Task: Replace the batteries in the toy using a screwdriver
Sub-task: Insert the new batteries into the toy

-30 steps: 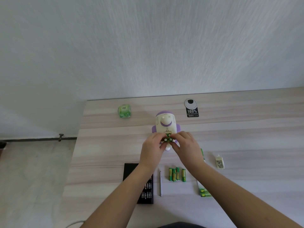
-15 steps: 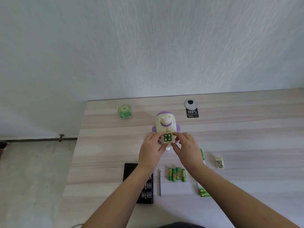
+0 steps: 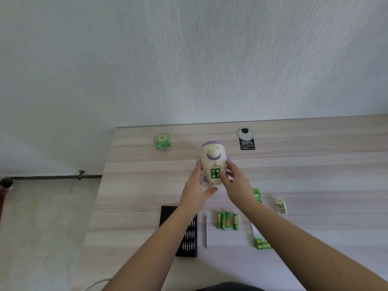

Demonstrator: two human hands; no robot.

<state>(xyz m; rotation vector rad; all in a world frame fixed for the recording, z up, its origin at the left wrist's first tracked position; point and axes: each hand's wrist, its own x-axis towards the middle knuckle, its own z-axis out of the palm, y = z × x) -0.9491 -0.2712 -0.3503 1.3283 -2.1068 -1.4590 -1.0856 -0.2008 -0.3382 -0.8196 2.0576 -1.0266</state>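
A: What lies nearest on the table?

B: A black bit case with rows of bits, partly under the left forearm. Just right of it a slim silver screwdriver lies lengthwise. Right of that, four green-and-gold batteries lie side by side, the rightmost a little apart from the other three.

A: And further right?

B: A green battery pack, mostly hidden by the right forearm, with another piece of its green card showing past the wrist. Beyond it, well apart from the batteries, sits a small white cover.

A: The hands?

B: Both are on the toy, at the middle of the table. The left hand cups its left side, fingers straight along the body and the thumb under the lower end. The right hand holds the right side, fingers curled round the body, with a fingertip at the edge of the open compartment.

A: How does the toy lie?

B: White with purple trim, its back to the camera, lower end toward the person. The compartment is open and four green battery ends show inside, two over two.

A: Behind it?

B: A green cube to the far left, near the table's back edge. To the far right, a round grey grommet with a black label just in front of it, reading "100%". Then the white wall.
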